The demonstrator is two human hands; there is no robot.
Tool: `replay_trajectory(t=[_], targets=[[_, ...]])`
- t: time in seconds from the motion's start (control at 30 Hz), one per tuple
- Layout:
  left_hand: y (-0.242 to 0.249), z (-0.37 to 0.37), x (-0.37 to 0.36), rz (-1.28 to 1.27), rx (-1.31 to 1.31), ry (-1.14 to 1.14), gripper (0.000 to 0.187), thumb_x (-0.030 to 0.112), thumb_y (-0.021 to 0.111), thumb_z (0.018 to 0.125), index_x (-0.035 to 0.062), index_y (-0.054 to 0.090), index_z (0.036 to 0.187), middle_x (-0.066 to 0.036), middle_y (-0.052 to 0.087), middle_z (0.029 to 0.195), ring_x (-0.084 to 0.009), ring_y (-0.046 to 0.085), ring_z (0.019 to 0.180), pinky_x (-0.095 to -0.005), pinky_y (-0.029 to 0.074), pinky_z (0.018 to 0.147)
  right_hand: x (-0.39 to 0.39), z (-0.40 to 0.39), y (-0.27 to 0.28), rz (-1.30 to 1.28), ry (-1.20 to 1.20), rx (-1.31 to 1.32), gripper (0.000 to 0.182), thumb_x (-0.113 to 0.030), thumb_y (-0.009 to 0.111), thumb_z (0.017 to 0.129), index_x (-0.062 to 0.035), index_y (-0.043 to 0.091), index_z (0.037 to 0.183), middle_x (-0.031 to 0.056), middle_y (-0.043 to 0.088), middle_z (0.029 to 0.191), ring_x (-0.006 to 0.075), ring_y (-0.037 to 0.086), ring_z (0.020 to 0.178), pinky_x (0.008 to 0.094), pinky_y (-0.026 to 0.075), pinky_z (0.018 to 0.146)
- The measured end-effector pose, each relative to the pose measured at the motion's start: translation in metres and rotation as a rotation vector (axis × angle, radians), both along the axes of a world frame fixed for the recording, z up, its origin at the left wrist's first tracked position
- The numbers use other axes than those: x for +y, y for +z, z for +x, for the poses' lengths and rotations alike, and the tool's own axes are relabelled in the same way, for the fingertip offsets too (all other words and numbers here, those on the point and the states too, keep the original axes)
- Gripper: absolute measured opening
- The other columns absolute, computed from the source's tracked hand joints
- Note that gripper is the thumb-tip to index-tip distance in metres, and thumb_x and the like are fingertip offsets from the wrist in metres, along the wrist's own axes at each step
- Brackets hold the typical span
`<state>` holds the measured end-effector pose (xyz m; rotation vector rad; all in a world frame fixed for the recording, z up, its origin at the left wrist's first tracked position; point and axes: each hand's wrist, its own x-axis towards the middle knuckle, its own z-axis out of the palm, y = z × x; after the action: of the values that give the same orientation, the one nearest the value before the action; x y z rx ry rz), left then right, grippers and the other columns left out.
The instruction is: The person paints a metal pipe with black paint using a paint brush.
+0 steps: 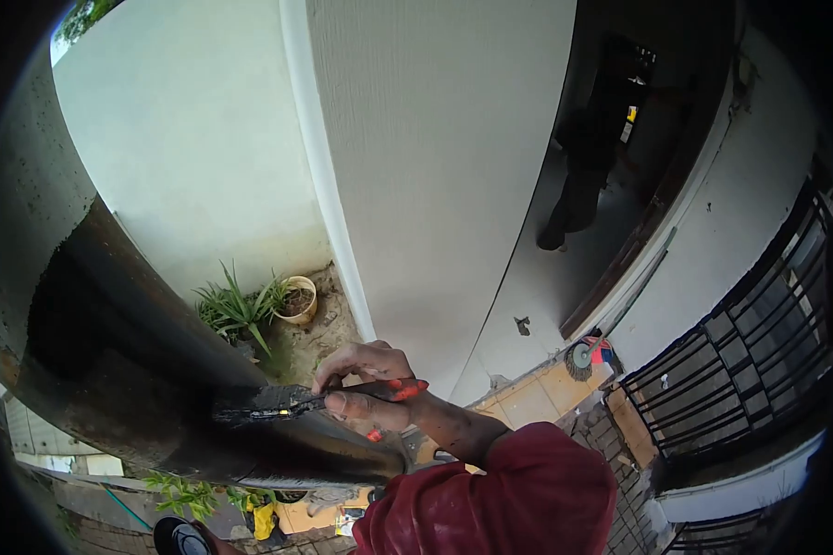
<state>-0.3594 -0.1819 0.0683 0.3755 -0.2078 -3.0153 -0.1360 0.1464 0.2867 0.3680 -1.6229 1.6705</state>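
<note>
My right hand [370, 393] holds a paintbrush [405, 388] by its handle, which is dark with red-orange marks. Black paint coats the bristles, which lie against or close to a large rounded pillar [180, 370]. Wet-looking black paint covers part of this pillar, and its upper part is bare grey. Low at the left, part of my left hand [220, 546] shows beside a dark round container [183, 536], its fingers mostly hidden. Dark smudges mark my right hand and forearm.
Potted plants [296, 301] stand by the pale wall [194, 139]. A person [583, 176] is in the dark doorway at the upper right. A round brush-like object [579, 361] lies near the doorway. Black metal railings [740, 351] run along the right. A yellow bag-like item [265, 521] lies below.
</note>
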Motion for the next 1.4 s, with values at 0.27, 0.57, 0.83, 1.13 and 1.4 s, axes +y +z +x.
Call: replay_trajectory(t=[0.27, 0.57, 0.83, 1.13, 1.4], targets=[[-0.009, 0.022, 0.025, 0.031, 0.008, -0.015, 0.064, 0.041, 0.050, 0.086, 0.0004, 0.046, 0.135, -0.019, 0.040, 0.144, -0.0418, 0.031, 0.135, -0.0608, 0.022, 0.108, 0.009, -0.003, 0.006, 0.197, 0.037, 0.083, 0.016, -0.015, 0.058, 0.093, -0.0027, 0.056, 0.102, 0.0017, 0.055, 0.074, 0.0060, 0.052, 0.059, 0.0244, 0.040, 0.058], [-0.003, 0.066, 0.081, 0.008, 0.031, -0.017, 0.064, 0.041, 0.049, 0.086, 0.0004, 0.045, 0.135, -0.019, 0.040, 0.144, -0.0420, 0.030, 0.135, -0.0608, 0.022, 0.108, 0.023, 0.001, -0.014, 0.200, 0.125, -0.010, 0.031, -0.017, 0.063, 0.089, -0.0036, 0.046, 0.110, 0.0081, 0.060, 0.082, 0.0166, 0.057, 0.070, 0.0297, 0.045, 0.064], [-0.015, 0.118, 0.118, -0.014, -0.003, -0.010, 0.064, 0.042, 0.049, 0.086, 0.0004, 0.045, 0.135, -0.019, 0.039, 0.145, -0.0421, 0.030, 0.135, -0.0609, 0.022, 0.108, 0.034, 0.005, -0.025, 0.234, 0.149, 0.001, 0.029, -0.017, 0.070, 0.085, -0.0044, 0.048, 0.100, 0.0074, 0.058, 0.077, 0.0169, 0.057, 0.063, 0.0305, 0.046, 0.060], [-0.015, 0.201, 0.040, -0.020, 0.032, 0.382, 0.068, 0.043, 0.053, 0.085, -0.0024, 0.045, 0.134, -0.022, 0.041, 0.142, -0.0429, 0.031, 0.133, -0.0614, 0.027, 0.105, 0.050, 0.015, -0.013, 0.208, 0.173, 0.011, 0.018, -0.010, 0.062, 0.088, 0.0001, 0.062, 0.103, 0.0078, 0.068, 0.085, 0.0118, 0.064, 0.065, 0.0257, 0.051, 0.061], [-0.010, 0.242, 0.041, -0.076, 0.002, 0.426, 0.066, 0.061, 0.042, 0.083, 0.0172, 0.052, 0.131, -0.008, 0.046, 0.139, -0.0340, 0.035, 0.132, -0.0626, 0.024, 0.103, 0.055, 0.009, -0.013, 0.331, -0.130, -0.019, 0.023, -0.010, 0.075, 0.081, 0.0026, 0.063, 0.096, 0.0124, 0.070, 0.077, 0.0126, 0.068, 0.065, 0.0245, 0.052, 0.057]])
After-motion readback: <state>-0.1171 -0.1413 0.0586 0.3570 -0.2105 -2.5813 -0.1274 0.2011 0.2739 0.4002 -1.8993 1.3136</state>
